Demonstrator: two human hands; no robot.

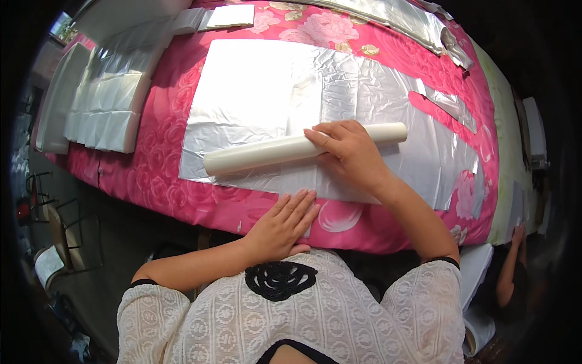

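A shiny silver-white plastic sheet (254,79), shaped like a large flat bag with cut-outs at its right end, lies crinkled on the table. Across it, slightly slanted, rests a smooth white roll (260,153). My right hand (350,151) has its thumb and fingers closed around the roll, right of its middle. The palm covers part of it. My left hand (282,225) lies flat at the table's near edge, fingers stretched out and close together, fingertips by the sheet's near edge. Nothing shows in its grasp.
A pink floral cloth (163,176) covers the table. Stacks of white folded packets (106,115) stand at the left. More silvery film (400,24) lies along the far edge. Another person's arm (508,270) reaches in at the right, beside a pale green surface (500,121). A chair (57,255) stands lower left.
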